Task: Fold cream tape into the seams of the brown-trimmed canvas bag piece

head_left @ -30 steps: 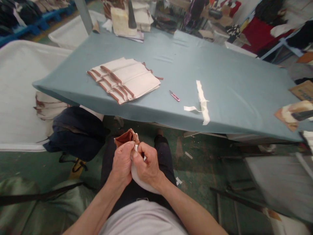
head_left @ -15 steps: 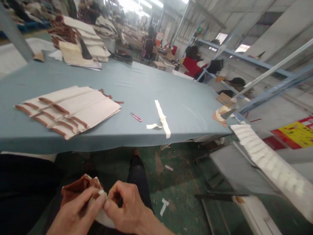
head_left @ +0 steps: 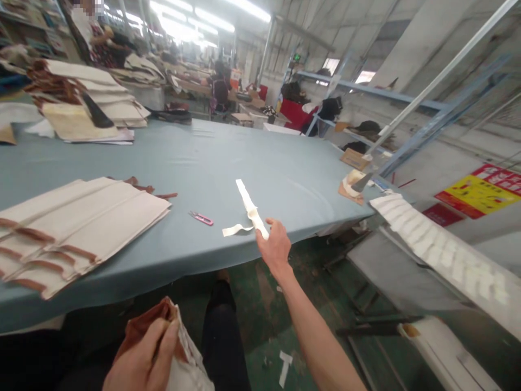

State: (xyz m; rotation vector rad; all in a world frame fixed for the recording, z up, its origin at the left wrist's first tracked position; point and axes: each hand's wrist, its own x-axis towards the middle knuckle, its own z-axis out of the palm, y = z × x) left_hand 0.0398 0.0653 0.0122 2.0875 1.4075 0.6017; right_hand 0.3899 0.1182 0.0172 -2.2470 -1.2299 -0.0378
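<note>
My left hand (head_left: 140, 353), low in the head view, is closed on a cream and brown fabric piece (head_left: 189, 369) over my lap. Reaching to the table's front edge, my right hand (head_left: 274, 243) has thumb and fingers apart around the near end of a cream strip bundle (head_left: 247, 203). A loose strip end (head_left: 236, 230) curls off to its left. Pink-handled thread snips (head_left: 201, 218) lie left of the strips. Farther left sits a fanned stack of cream fabric pieces (head_left: 118, 217) with brown edging.
The blue-green table (head_left: 211, 157) stretches ahead. At its back left is a pile of cream and brown pieces (head_left: 101, 92). A person (head_left: 91, 32) stands behind it. A long rack of white pieces (head_left: 443, 255) stands at the right, with shelving behind. Scraps (head_left: 285, 368) lie on the floor.
My right hand has left the fabric piece and moved up and right to the strips on the table. My left hand still holds the piece. The view has shifted.
</note>
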